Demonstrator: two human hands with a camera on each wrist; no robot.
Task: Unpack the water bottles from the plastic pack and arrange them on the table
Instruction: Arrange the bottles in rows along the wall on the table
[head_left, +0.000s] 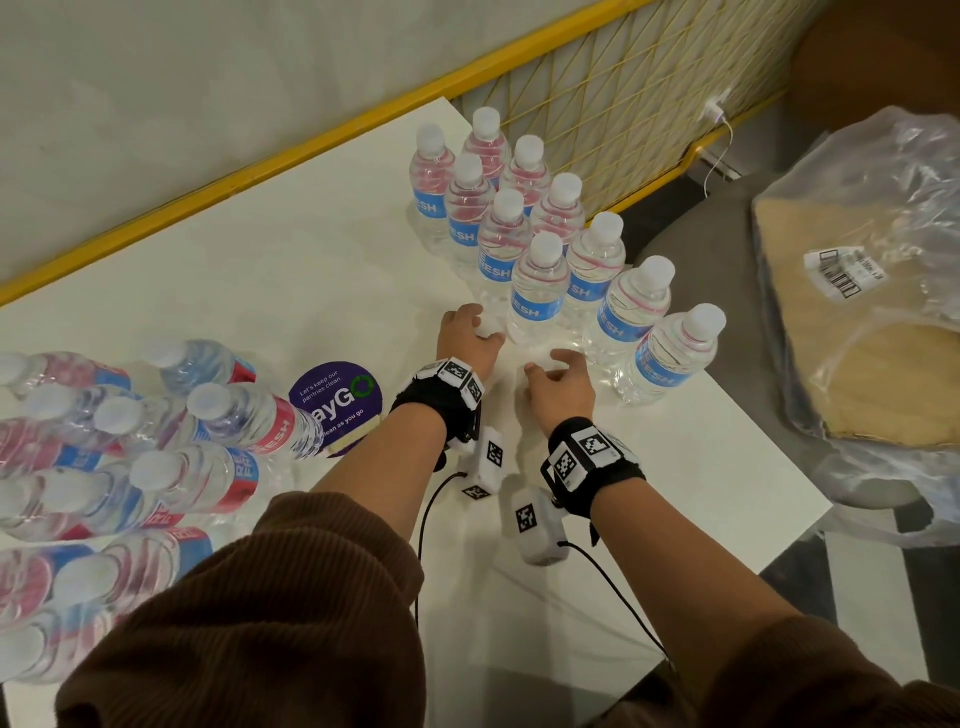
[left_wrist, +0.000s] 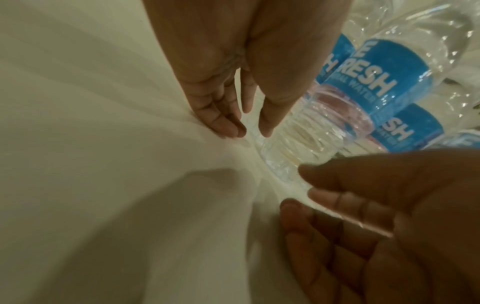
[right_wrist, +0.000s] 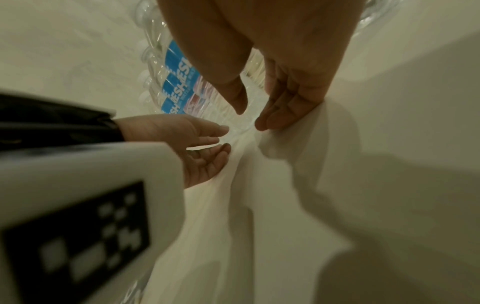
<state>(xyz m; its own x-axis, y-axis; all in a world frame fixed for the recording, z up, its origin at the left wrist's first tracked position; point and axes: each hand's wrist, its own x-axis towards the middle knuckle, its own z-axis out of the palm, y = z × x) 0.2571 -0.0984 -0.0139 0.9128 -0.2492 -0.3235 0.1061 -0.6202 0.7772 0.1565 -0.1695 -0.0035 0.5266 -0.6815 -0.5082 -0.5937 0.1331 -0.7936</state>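
Partway through. Ten upright water bottles (head_left: 537, 283) stand in two slanting rows on the table (head_left: 260, 270), starting just beyond the fingertips of both hands and running away from them. Blue "FRESH" labels face the person. The plastic pack (head_left: 104, 467) lies well behind the left wrist, off to that hand's outer side, with many bottles inside on their sides, caps toward the camera. So the unpacking is perhaps near half done, judging by the count; the pack runs out of view, so the remainder cannot be counted.

Left hand (head_left: 467, 343): reached forward, palm down, low over the table, just short of the nearest standing bottle (left_wrist: 298, 139). In the head view a white cap-like shape shows at its fingers, but the wrist view shows fingers (left_wrist: 221, 121) and thumb straight and slightly parted, tips near the bottle's base, closed on nothing I can make out. Possibly just let go; not certain.

Right hand (head_left: 558, 382): beside the left, palm down, wrist a little nearer the body. Fingers (right_wrist: 283, 111) lie together and nearly straight, thumb spread apart from them, tips close to the table. Nothing held.

Both forearms extend parallel from brown sleeves (head_left: 291, 623), each with a black wrist strap. A purple round sticker (head_left: 337, 400) sits on the table behind the left wrist, beside the pack.
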